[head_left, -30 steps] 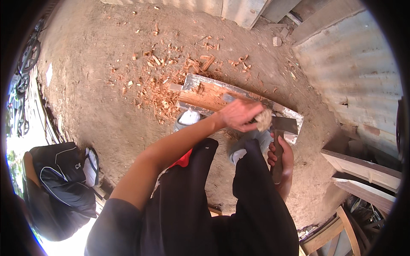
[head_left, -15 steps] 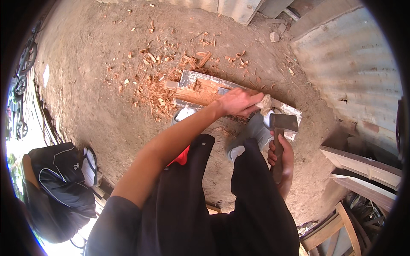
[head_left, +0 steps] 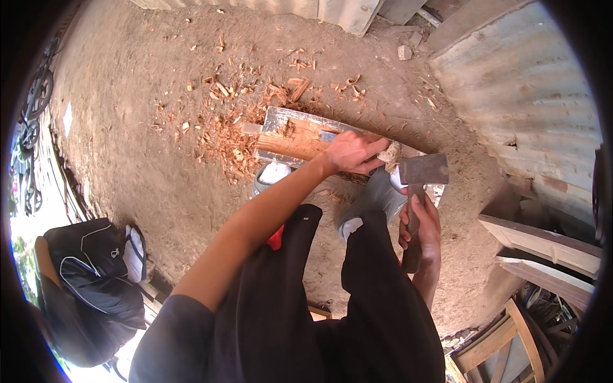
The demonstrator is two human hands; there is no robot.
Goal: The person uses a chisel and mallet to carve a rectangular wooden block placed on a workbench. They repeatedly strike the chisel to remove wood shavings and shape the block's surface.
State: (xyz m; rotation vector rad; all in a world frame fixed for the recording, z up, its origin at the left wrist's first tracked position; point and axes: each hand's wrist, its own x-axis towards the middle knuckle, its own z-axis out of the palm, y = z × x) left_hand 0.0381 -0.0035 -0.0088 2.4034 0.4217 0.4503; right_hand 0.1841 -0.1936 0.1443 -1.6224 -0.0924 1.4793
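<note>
My left hand (head_left: 348,152) is closed around a chisel, its metal blade (head_left: 327,136) lying low along the wood. The chisel's pale, frayed handle end (head_left: 391,154) sticks out to the right of my fingers. A hollowed, reddish-brown wooden block (head_left: 292,142) with whitish weathered edges lies under it, across the ground before my feet. My right hand (head_left: 421,223) grips the handle of a hatchet (head_left: 424,170). The hatchet's broad head is upright, its blunt side close to the chisel's end; whether they touch cannot be made out.
Wood shavings (head_left: 236,143) litter the dirt floor left of and beyond the block. My shoes (head_left: 276,172) stand against its near side. A corrugated metal sheet (head_left: 520,102) rises at right, above stacked boards (head_left: 543,239). A black bag (head_left: 89,255) sits at left.
My right hand has brought the hatchet head slightly farther forward and closer to the chisel's end. The left hand keeps its hold on the chisel. The whole view has shifted slightly.
</note>
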